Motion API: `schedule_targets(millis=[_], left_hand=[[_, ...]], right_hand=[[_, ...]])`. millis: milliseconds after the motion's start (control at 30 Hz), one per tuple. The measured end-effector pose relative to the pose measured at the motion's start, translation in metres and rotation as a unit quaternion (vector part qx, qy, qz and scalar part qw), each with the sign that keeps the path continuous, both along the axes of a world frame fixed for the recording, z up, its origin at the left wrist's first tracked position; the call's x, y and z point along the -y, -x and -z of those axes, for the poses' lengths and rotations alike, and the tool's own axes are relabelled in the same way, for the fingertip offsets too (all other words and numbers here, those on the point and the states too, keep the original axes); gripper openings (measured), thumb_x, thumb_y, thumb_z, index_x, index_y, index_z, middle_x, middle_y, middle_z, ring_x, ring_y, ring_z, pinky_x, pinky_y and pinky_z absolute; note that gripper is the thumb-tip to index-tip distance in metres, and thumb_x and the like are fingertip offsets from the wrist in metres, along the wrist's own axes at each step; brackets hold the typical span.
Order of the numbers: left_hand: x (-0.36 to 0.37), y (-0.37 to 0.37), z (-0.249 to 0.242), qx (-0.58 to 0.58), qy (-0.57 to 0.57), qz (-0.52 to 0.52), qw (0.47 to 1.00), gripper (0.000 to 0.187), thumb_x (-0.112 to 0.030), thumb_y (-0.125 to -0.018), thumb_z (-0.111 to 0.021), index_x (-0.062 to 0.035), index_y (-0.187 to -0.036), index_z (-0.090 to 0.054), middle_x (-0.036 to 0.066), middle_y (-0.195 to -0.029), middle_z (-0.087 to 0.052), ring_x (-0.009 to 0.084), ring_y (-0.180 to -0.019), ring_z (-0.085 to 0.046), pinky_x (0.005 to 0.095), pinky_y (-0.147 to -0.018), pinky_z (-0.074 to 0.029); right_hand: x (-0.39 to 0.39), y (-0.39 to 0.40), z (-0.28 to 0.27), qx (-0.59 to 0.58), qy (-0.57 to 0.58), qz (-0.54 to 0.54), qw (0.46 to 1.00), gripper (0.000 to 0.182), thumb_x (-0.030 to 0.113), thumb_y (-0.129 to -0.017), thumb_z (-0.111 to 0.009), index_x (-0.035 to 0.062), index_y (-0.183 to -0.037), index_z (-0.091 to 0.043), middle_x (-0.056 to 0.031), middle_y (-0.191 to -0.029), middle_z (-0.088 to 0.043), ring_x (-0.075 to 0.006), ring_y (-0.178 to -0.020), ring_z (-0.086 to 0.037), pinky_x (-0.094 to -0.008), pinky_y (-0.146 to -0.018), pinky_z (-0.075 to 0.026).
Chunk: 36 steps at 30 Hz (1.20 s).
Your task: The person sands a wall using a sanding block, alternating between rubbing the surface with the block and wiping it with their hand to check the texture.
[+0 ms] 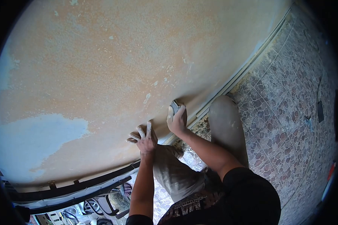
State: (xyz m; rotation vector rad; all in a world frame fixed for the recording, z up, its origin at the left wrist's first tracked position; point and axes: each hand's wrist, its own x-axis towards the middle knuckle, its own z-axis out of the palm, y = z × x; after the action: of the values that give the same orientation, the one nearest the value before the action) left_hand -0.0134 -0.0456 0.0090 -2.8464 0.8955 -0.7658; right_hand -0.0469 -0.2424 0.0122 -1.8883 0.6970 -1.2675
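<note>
At the far left, the wall [101, 75] carried a pale bluish-white patch [41, 137], its ragged edge meeting a worn orange-beige surface flecked with small pale chips. Near and left, a dark rail [75, 188] ran along the wall's edge, with a jumble of objects [82, 213] beyond it, too small and crowded to name singly.

The left hand [145, 142] lay against the wall with its fingers spread and whitened by dust. To its right, the right hand [178, 120] pinched a small dark grey pad [175, 105] between thumb and fingers, against the wall. The pad looked smooth and slightly bent; its exposed long axis ran roughly near to far, the far end leaning a little left. Much of it was hidden by the grip.

Nearest the camera, a black shirt [251, 195] bore pale printed lettering, too creased to read surely. Dusty grey-brown trousers [227, 123] covered the bent legs, one knee close to the ridged trim [234, 79] at the wall's edge. On the right, the floor [278, 131] showed an irregular stone pattern in grey and reddish brown, dusty near the trim, with a dark flat object [320, 111] farther right.
</note>
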Motion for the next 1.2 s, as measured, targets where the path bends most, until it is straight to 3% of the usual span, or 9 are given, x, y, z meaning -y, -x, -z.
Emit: schedule_targets(millis=[200, 300, 467, 567, 733, 900, 1000, 1067, 1200], left_hand=[[-0.004, 0.002, -0.007, 0.011, -0.001, 0.005, 1.0, 0.051, -0.037, -0.095, -0.058, -0.0418, -0.146, -0.055, 0.025, -0.146, -0.05, 0.0807, -0.122, -0.031, 0.0918, -0.098, -0.001], [-0.002, 0.005, -0.018, -0.086, -0.009, -0.011, 0.996, 0.05, -0.037, -0.096, -0.056, -0.0429, -0.146, -0.055, 0.024, -0.149, -0.049, 0.0822, -0.124, -0.027, 0.0926, -0.097, 0.001], [-0.003, -0.003, 0.007, 0.031, -0.014, 0.019, 0.999, 0.049, -0.038, -0.095, -0.057, -0.0429, -0.144, -0.058, 0.026, -0.148, -0.049, 0.0824, -0.125, -0.024, 0.0932, -0.095, 0.003], [-0.005, -0.007, 0.004, 0.053, -0.009, 0.023, 0.998, 0.051, -0.037, -0.094, -0.059, -0.0408, -0.144, -0.058, 0.025, -0.148, -0.049, 0.0813, -0.13, -0.017, 0.0919, -0.097, 0.005], [-0.012, 0.004, -0.006, -0.088, -0.007, -0.015, 0.996, 0.051, -0.037, -0.094, -0.058, -0.0426, -0.145, -0.056, 0.022, -0.155, -0.042, 0.0817, -0.13, -0.018, 0.0927, -0.096, 0.003], [-0.006, -0.007, 0.009, 0.087, -0.027, 0.041, 0.995, 0.052, -0.038, -0.096, -0.059, -0.0396, -0.148, -0.054, 0.026, -0.159, -0.033, 0.0817, -0.132, -0.012, 0.0923, -0.096, 0.003], [-0.003, -0.01, 0.005, 0.091, -0.057, 0.025, 0.994, 0.053, -0.037, -0.097, -0.06, -0.0365, -0.149, -0.053, 0.027, -0.166, -0.019, 0.0801, -0.135, -0.005, 0.0902, -0.099, 0.005], [-0.001, -0.001, -0.003, -0.001, -0.009, 0.012, 1.0, 0.051, -0.038, -0.096, -0.057, -0.0409, -0.147, -0.054, 0.026, -0.155, -0.04, 0.0841, -0.128, -0.016, 0.0927, -0.096, 0.003], [-0.007, 0.0, -0.006, -0.068, -0.023, -0.003, 0.997, 0.051, -0.039, -0.096, -0.058, -0.0421, -0.147, -0.054, 0.024, -0.157, -0.038, 0.0843, -0.127, -0.016, 0.0927, -0.096, 0.002]], right_hand=[[0.06, -0.009, -0.088, 0.118, -0.272, 0.04, 0.954, 0.036, 0.023, -0.108, -0.054, -0.0064, -0.123, -0.04, -0.0262, -0.102, -0.06, -0.0385, -0.092, -0.062, -0.048, -0.084, -0.048], [0.096, -0.012, -0.097, 0.159, -0.265, 0.048, 0.95, 0.037, 0.024, -0.108, -0.053, -0.007, -0.122, -0.039, -0.0265, -0.104, -0.06, -0.0377, -0.088, -0.061, -0.0479, -0.084, -0.048], [0.015, -0.002, -0.024, 0.031, -0.106, 0.048, 0.993, 0.031, 0.018, -0.105, -0.056, -0.0061, -0.118, -0.041, -0.0262, -0.098, -0.059, -0.0463, -0.089, -0.061, -0.0499, -0.08, -0.047], [0.026, -0.011, -0.058, 0.128, -0.301, 0.022, 0.945, 0.028, 0.016, -0.105, -0.055, -0.0053, -0.117, -0.041, -0.0254, -0.096, -0.06, -0.0452, -0.088, -0.062, -0.0503, -0.079, -0.047], [0.109, -0.016, -0.098, 0.152, -0.189, 0.089, 0.966, 0.025, 0.013, -0.107, -0.052, -0.0071, -0.113, -0.04, -0.0236, -0.093, -0.059, -0.0432, -0.084, -0.062, -0.0492, -0.076, -0.046], [0.017, 0.001, -0.036, -0.045, -0.28, -0.024, 0.959, 0.039, 0.02, -0.106, -0.054, -0.0063, -0.128, -0.035, -0.029, -0.11, -0.059, -0.044, -0.103, -0.063, -0.0476, -0.087, -0.047], [0.033, -0.006, -0.053, 0.065, -0.279, 0.026, 0.958, 0.035, 0.019, -0.105, -0.056, -0.0068, -0.12, -0.039, -0.0286, -0.099, -0.061, -0.0487, -0.091, -0.063, -0.0545, -0.082, -0.046], [0.078, -0.011, -0.076, 0.117, -0.268, 0.056, 0.955, 0.031, 0.018, -0.106, -0.056, -0.0061, -0.116, -0.039, -0.0273, -0.098, -0.06, -0.0469, -0.09, -0.062, -0.051, -0.082, -0.047], [0.096, -0.015, -0.091, 0.16, -0.234, 0.085, 0.955, 0.026, 0.015, -0.106, -0.055, -0.0055, -0.111, -0.04, -0.0259, -0.096, -0.059, -0.0444, -0.085, -0.061, -0.0482, -0.079, -0.047]])
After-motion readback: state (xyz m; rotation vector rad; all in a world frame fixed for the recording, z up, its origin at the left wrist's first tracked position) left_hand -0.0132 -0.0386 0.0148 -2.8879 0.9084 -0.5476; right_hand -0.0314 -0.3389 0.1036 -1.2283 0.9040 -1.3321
